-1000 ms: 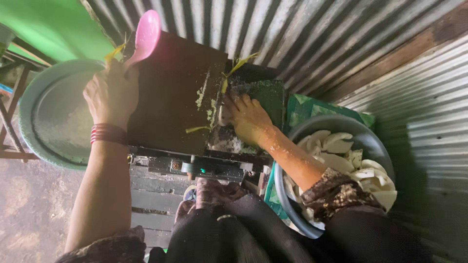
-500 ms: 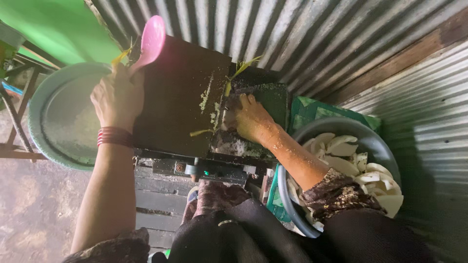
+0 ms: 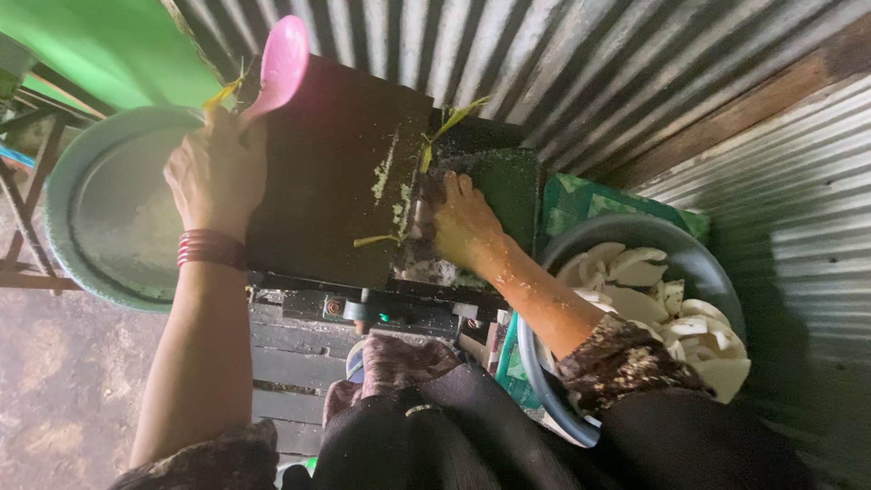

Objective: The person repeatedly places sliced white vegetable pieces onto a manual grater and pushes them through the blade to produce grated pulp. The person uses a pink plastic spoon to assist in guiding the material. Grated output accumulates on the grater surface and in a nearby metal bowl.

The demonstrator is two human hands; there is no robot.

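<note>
My left hand (image 3: 215,172) grips the handle of a pink ladle (image 3: 278,65) beside the left edge of a dark box-shaped grinding machine (image 3: 340,172). Red bangles circle that wrist. My right hand (image 3: 461,220) presses down into the machine's feed opening on its right side, fingers closed among pale shreds; what it holds there is hidden. A grey basin (image 3: 699,272) full of white coconut pieces (image 3: 671,318) sits just right of my right forearm.
A wide green-rimmed metal tray (image 3: 100,218) lies under the machine's left side. Corrugated metal sheeting (image 3: 562,63) walls the back and right. A green surface (image 3: 100,45) is at top left, with a metal stand (image 3: 27,181) beneath it. Dirt floor shows at the lower left.
The view has shifted slightly. My left hand with the pink ladle has drifted a little right and down; my right hand stays pressed in the feed opening.
</note>
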